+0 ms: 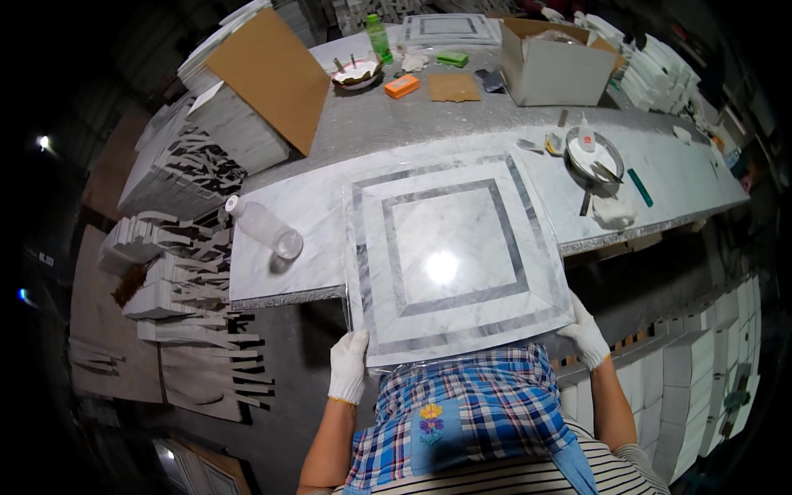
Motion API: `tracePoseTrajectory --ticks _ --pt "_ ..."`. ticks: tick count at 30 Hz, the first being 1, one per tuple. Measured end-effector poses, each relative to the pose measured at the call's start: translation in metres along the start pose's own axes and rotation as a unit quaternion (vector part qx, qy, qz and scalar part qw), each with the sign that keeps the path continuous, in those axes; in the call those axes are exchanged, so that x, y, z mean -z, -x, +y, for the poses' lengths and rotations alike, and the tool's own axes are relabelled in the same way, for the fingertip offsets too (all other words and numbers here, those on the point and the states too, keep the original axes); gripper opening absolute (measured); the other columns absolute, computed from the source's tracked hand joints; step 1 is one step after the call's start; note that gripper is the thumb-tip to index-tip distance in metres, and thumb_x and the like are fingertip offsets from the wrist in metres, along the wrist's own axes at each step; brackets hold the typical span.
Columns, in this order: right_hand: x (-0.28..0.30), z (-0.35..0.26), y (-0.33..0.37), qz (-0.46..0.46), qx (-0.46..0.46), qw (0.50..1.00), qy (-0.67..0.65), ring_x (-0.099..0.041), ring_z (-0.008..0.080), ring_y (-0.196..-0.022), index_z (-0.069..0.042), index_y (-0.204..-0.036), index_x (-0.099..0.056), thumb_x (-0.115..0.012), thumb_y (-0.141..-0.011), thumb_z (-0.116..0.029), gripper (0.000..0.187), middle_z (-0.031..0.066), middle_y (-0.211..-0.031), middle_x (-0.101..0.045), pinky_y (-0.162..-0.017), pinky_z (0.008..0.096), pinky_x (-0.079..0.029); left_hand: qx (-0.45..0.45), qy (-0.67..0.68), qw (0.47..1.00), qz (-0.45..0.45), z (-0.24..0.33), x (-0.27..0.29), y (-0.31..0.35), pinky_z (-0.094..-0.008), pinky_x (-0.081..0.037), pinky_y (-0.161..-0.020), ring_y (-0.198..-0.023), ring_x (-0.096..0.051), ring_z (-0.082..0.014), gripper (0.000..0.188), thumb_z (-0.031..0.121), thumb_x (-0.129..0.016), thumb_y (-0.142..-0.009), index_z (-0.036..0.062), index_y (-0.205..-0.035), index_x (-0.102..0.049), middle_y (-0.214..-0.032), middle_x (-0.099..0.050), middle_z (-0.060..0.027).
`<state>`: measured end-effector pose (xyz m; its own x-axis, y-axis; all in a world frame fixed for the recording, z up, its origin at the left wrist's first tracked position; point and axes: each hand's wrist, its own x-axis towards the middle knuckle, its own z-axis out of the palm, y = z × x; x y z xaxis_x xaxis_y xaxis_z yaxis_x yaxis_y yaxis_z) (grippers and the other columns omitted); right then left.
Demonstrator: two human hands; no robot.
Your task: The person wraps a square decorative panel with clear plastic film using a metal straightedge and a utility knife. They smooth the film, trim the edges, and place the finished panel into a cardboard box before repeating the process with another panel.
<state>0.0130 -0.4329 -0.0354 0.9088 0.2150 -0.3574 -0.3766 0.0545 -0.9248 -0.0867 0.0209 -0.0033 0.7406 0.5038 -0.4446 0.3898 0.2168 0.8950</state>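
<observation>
A square white marble tile panel (451, 239) with grey inlaid border bands, covered in clear plastic film, lies partly on the marble worktop (318, 194). Its near edge juts past the worktop toward my plaid apron. My left hand (348, 365), in a white knit glove, grips the panel's near left corner. At the near right corner, my right hand (587, 334), gloved the same way, holds the edge. The fingers of both hands are partly hidden under the panel. A bright light reflects off the film.
On the left, a clear bottle (266, 229) lies beside the panel. A metal bowl (593, 157) with a glue bottle, a green strip (640, 188) and a white cloth (614, 212) are at right. Farther back stand a cardboard box (549, 74) and a brown board (272, 78).
</observation>
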Motion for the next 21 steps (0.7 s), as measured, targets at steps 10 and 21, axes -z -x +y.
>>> tracePoseTrajectory --ticks 10,21 --pt "0.003 -0.015 0.015 0.029 0.171 0.892 0.417 -0.052 0.0292 -0.140 -0.002 -0.154 -0.044 -0.067 -0.084 -0.008 0.073 0.0203 -0.155 -0.050 -0.114 0.0348 -0.041 0.020 0.006 1.000 -0.001 0.000 0.002 -0.004 -0.0273 -0.044 -0.061 -0.069 -0.052 -0.0071 0.029 0.027 -0.071 -0.097 -0.0002 -0.087 -0.069 -0.077 -0.062 0.0012" --pt "-0.017 -0.080 0.028 0.023 0.090 0.982 0.166 -0.052 0.0273 -0.138 0.007 -0.149 -0.047 -0.065 -0.067 -0.007 0.085 0.0199 -0.150 -0.054 -0.115 0.0342 -0.038 -0.016 0.096 0.994 -0.044 0.047 0.012 0.019 -0.0323 -0.055 -0.083 -0.093 -0.067 -0.0165 0.031 0.018 -0.069 -0.096 -0.0037 -0.119 -0.067 -0.109 -0.071 -0.0084"
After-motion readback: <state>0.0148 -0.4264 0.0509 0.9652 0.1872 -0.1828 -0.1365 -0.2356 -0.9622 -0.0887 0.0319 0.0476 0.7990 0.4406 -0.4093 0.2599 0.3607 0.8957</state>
